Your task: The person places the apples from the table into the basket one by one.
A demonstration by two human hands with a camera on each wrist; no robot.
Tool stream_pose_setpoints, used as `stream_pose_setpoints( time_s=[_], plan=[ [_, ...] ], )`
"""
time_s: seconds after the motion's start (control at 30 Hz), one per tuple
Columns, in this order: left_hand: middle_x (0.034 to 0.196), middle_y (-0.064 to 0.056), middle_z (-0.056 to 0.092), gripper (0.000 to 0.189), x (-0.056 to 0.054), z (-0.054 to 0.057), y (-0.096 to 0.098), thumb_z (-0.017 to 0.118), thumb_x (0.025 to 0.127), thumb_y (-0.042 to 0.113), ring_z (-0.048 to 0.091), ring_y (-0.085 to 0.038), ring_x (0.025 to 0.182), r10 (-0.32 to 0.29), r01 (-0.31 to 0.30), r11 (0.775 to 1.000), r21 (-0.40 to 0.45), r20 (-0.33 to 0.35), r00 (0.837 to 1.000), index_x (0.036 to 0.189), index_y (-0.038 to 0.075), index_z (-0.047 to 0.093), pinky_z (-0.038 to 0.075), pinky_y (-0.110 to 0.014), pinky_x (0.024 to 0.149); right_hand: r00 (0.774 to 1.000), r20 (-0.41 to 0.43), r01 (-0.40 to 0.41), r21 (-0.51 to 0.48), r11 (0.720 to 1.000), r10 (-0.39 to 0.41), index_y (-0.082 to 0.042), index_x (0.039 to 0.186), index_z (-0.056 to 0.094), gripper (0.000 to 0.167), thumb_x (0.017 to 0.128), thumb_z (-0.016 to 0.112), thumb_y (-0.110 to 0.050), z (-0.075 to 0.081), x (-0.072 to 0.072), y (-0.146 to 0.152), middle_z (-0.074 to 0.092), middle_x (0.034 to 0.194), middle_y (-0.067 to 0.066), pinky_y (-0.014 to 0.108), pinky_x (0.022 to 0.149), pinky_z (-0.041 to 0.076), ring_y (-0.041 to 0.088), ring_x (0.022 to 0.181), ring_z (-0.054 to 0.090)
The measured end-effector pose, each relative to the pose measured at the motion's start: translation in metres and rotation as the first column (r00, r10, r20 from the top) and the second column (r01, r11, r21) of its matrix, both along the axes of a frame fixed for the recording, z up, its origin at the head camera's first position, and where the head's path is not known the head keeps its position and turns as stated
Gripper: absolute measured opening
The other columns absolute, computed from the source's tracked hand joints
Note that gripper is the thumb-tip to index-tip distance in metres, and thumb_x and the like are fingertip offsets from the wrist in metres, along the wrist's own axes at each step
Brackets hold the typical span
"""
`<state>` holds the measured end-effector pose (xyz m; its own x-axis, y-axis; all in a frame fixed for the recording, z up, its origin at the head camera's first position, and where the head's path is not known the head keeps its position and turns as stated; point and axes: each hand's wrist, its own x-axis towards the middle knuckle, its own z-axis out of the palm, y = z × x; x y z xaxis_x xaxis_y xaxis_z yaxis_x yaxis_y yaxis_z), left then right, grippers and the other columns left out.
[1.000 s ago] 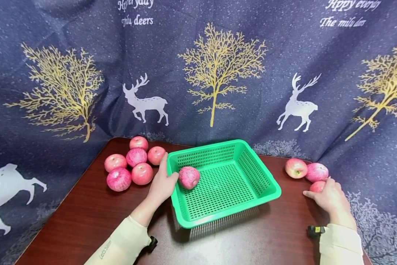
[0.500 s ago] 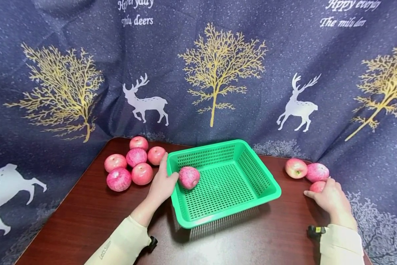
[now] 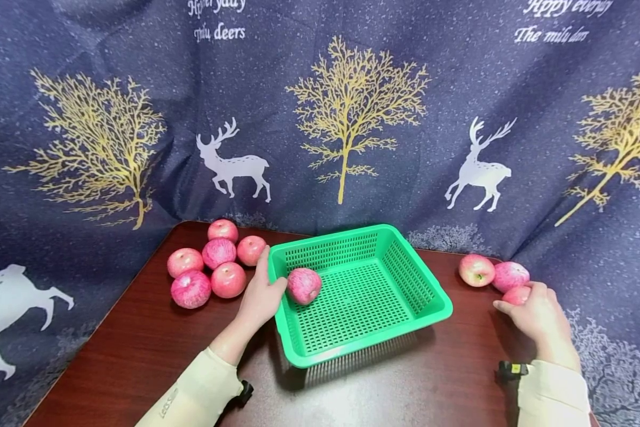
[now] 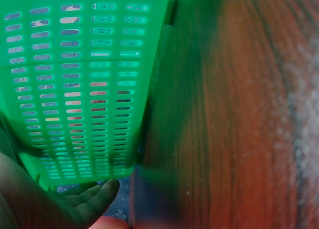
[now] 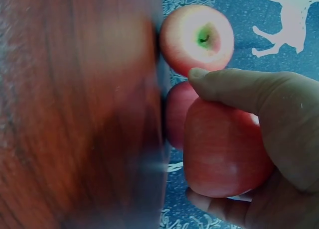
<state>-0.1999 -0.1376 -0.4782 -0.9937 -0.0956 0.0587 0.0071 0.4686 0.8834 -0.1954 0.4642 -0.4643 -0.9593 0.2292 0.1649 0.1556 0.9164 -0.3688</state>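
Note:
In the head view, a green plastic basket stands mid-table with one apple inside at its left end. My left hand grips the basket's left rim, thumb over the edge. Its fingers lie along the outer wall in the left wrist view. At the right, my right hand holds a red apple between thumb and fingers; in the right wrist view a small gap shows between this apple and the tabletop. Just beyond it are a pale-topped apple and a pinkish apple.
Left of the basket, several apples sit in a cluster on the brown wooden table. A dark blue cloth with deer and trees hangs behind the table's back edge.
My right hand has shifted slightly to the right, and the apple in it has moved a little up and right. The left hand and the basket have stayed in place.

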Motion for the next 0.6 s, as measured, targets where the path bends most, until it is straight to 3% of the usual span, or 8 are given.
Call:
stream_pose_setpoints(
  time_s=[0.1, 0.27, 0.6],
  plan=[
    [0.175, -0.026, 0.037, 0.090, 0.004, 0.007, 0.002, 0.061, 0.103, 0.016, 0.053, -0.048, 0.147, 0.002, -0.002, 1.000, 0.007, -0.008, 1.000, 0.180, 0.015, 0.016, 0.040, -0.066, 0.121, 1.000, -0.008, 0.005, -0.013, 1.000, -0.006, 0.023, 0.135, 0.046, 0.093, 0.090, 0.090, -0.046, 0.004, 0.001, -0.002, 0.050, 0.125, 0.052, 0.079, 0.086, 0.046, 0.071, 0.106, 0.056],
    [0.171, -0.028, 0.042, 0.090, 0.006, 0.007, 0.002, 0.061, 0.101, 0.018, 0.057, -0.050, 0.142, 0.016, -0.016, 1.000, -0.017, -0.027, 1.000, 0.180, 0.016, 0.017, 0.042, -0.070, 0.116, 0.999, -0.047, -0.005, -0.021, 1.000, 0.004, 0.024, 0.139, 0.046, 0.095, 0.090, 0.090, -0.044, 0.010, 0.001, -0.010, 0.052, 0.127, 0.051, 0.078, 0.086, 0.046, 0.071, 0.107, 0.057],
    [0.175, -0.025, 0.038, 0.089, 0.004, 0.006, 0.001, 0.060, 0.105, 0.018, 0.053, -0.046, 0.148, -0.002, 0.002, 1.000, -0.005, 0.004, 1.000, 0.181, 0.017, 0.012, 0.040, -0.064, 0.122, 0.990, -0.139, -0.012, -0.021, 1.000, 0.009, 0.017, 0.145, 0.047, 0.089, 0.091, 0.090, -0.039, 0.025, 0.001, -0.033, 0.052, 0.130, 0.047, 0.078, 0.085, 0.045, 0.067, 0.109, 0.056]
  ],
)
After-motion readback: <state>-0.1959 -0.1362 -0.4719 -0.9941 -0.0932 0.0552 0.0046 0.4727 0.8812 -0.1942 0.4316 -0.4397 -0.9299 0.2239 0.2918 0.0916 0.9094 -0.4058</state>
